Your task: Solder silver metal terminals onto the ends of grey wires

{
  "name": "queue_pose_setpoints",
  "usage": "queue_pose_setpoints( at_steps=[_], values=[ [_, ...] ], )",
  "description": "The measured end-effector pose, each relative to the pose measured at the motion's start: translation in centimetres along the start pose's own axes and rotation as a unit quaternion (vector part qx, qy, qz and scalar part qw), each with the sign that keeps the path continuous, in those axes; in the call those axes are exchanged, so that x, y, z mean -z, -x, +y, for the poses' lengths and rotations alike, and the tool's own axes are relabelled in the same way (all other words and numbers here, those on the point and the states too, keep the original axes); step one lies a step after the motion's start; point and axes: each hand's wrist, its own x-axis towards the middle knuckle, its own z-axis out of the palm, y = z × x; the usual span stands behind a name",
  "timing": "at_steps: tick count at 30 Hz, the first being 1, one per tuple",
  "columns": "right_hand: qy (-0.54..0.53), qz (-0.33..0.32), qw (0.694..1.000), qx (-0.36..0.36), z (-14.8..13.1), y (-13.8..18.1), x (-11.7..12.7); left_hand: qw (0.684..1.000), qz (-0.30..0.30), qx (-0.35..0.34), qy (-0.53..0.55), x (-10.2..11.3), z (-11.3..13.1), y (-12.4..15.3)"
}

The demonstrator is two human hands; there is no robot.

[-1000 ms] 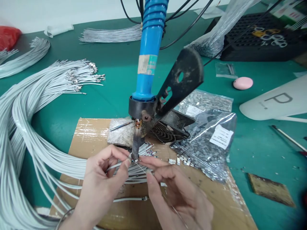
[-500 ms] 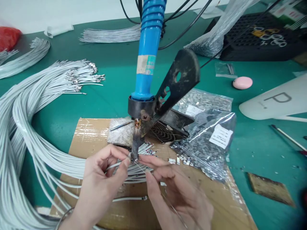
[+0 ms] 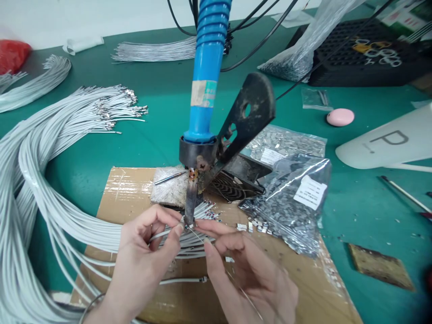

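A blue-handled soldering iron (image 3: 204, 96) stands fixed in a black metal bracket (image 3: 243, 121), tip down over a cardboard sheet (image 3: 128, 193). My left hand (image 3: 145, 258) pinches a white wire (image 3: 162, 234) and holds its end at the iron's tip. My right hand (image 3: 246, 270) pinches a thin solder wire (image 3: 197, 236) that also reaches the tip. A fan of white wire ends (image 3: 202, 211) lies on the cardboard just behind my fingers.
A big bundle of white wires (image 3: 50, 162) curves along the left. Clear bags of small metal parts (image 3: 286, 202) lie to the right of the iron. A pink oval object (image 3: 340, 117), a black tray (image 3: 367, 54), a white curved panel (image 3: 388, 144) and a brown pad (image 3: 381, 267) sit further right.
Both hands keep the same grip at the iron's tip. The view has shifted very slightly; nothing else moved.
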Motion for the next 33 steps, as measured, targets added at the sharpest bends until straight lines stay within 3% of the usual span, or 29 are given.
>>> queue_pose_setpoints(
  at_steps=[4, 14, 21, 27, 33],
  values=[
    [0.008, -0.010, 1.000, 0.018, 0.04, -0.09, 0.11, 1.000, -0.003, -0.010, -0.007, 0.11, -0.08, 0.07],
    [-0.017, 0.021, 0.999, -0.024, -0.19, 0.33, -0.58, 1.000, -0.001, -0.008, -0.021, 0.41, -0.56, 0.38],
    [-0.024, 0.018, 0.999, -0.024, -0.30, 0.24, -0.45, 0.999, -0.035, -0.003, -0.019, 0.75, -0.96, 0.39],
    [-0.028, 0.022, 0.999, -0.040, -0.62, 0.19, -0.39, 1.000, 0.010, 0.004, 0.001, 0.03, -0.59, 0.62],
    [-0.023, 0.013, 0.999, -0.036, -0.71, 0.06, -0.17, 0.999, -0.036, 0.001, -0.013, 0.44, -0.79, 0.26]
  ],
)
